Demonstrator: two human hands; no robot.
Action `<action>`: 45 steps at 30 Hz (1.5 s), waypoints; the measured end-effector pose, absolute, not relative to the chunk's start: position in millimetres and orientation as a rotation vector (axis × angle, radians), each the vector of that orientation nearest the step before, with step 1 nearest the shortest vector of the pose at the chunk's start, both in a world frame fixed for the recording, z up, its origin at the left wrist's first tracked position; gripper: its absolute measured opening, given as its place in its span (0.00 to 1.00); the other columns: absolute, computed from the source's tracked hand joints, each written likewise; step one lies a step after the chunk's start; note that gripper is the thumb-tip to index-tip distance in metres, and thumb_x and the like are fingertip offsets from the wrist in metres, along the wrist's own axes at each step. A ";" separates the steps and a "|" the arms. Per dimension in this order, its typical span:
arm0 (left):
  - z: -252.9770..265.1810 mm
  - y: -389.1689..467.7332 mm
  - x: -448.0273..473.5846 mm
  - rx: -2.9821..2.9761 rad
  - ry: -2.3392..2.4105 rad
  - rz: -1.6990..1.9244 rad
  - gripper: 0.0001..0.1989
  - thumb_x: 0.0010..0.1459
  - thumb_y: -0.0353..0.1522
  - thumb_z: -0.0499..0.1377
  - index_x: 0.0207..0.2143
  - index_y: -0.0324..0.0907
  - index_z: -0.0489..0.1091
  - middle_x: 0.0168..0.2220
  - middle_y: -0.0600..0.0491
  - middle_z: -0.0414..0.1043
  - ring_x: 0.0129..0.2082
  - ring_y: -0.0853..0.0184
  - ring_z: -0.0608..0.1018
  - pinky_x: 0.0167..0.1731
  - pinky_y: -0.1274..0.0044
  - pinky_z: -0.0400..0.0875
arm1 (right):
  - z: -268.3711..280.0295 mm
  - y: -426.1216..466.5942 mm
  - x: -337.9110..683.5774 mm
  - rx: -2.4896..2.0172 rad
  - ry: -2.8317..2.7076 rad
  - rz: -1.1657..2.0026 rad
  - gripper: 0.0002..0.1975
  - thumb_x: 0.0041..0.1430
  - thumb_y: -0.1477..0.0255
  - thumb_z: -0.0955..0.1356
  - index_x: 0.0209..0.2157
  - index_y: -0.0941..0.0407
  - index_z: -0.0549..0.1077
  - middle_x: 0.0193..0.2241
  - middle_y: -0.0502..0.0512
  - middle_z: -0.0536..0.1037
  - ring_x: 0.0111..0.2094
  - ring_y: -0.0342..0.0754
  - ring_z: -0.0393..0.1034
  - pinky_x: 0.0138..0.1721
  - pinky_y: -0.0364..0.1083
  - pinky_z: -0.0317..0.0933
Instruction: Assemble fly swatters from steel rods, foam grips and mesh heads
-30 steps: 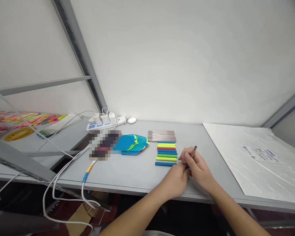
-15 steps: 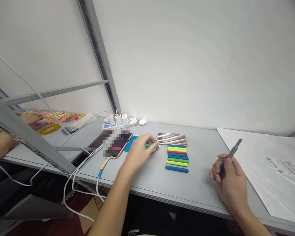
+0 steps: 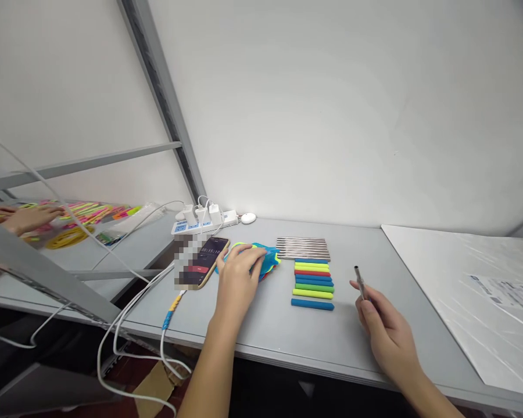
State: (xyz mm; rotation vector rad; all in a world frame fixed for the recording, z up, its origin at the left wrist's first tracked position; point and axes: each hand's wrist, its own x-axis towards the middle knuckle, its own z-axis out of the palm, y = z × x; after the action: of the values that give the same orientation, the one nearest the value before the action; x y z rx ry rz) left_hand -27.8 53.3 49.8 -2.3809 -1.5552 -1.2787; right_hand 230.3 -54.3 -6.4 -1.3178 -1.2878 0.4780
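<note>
My left hand [image 3: 239, 273] reaches over a small pile of blue and yellow-green flat pieces [image 3: 268, 261], a little red showing beneath. Its thumb and forefinger pinch the edge of a blue piece on top. In my right hand [image 3: 386, 328], fingers closed round it, is a slim metal tube [image 3: 359, 283] with its hollow end pointing up and away. Between the hands several coloured sticks [image 3: 312, 293] in blue, yellow, red and green lie in a column. Just behind them is a row of silver metal rods [image 3: 303, 248].
A phone [image 3: 207, 261] with a charging cable lies left of the pile. Behind it stands a white power strip [image 3: 204, 223] with plugs. A plastic-wrapped white board [image 3: 453, 290] covers the right side. Past the metal shelf frame [image 3: 165, 87], another person's hands [image 3: 30, 219] work among colourful pieces.
My left hand has drawn slightly back, and more of the flat pieces shows. My right hand has moved left, turning the tube more upright and hiding its blue end.
</note>
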 end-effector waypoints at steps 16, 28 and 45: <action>-0.6 -3.3 12.4 -2.158 -1.069 -2.044 0.20 0.56 0.18 0.59 0.43 0.50 0.77 0.50 0.50 0.75 0.56 0.54 0.69 0.47 0.59 0.72 | -8.8 -52.4 225.2 -1.225 -1.945 0.168 0.24 0.64 0.76 0.62 0.61 0.48 0.64 0.26 0.50 0.68 0.24 0.44 0.64 0.25 0.43 0.58; -0.8 -4.8 12.4 -2.131 -1.014 -1.955 0.20 0.55 0.16 0.59 0.40 0.48 0.78 0.49 0.49 0.75 0.56 0.54 0.70 0.50 0.56 0.69 | -9.7 -51.6 225.5 -1.228 -1.918 0.175 0.24 0.64 0.76 0.62 0.61 0.47 0.64 0.25 0.49 0.66 0.23 0.43 0.62 0.25 0.43 0.57; 0.4 -4.4 13.9 -2.050 -1.066 -1.982 0.20 0.53 0.14 0.59 0.39 0.46 0.78 0.48 0.48 0.76 0.54 0.53 0.71 0.48 0.58 0.69 | -8.9 -51.3 225.5 -1.172 -1.891 0.095 0.23 0.65 0.78 0.62 0.59 0.51 0.66 0.24 0.48 0.65 0.23 0.42 0.60 0.24 0.42 0.54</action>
State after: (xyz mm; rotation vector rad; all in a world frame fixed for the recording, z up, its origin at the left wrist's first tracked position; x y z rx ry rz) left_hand 13.9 -4.4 0.4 -2.0502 -1.0657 -1.9823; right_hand 225.5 -51.3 -8.9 -1.1716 -1.8908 0.0951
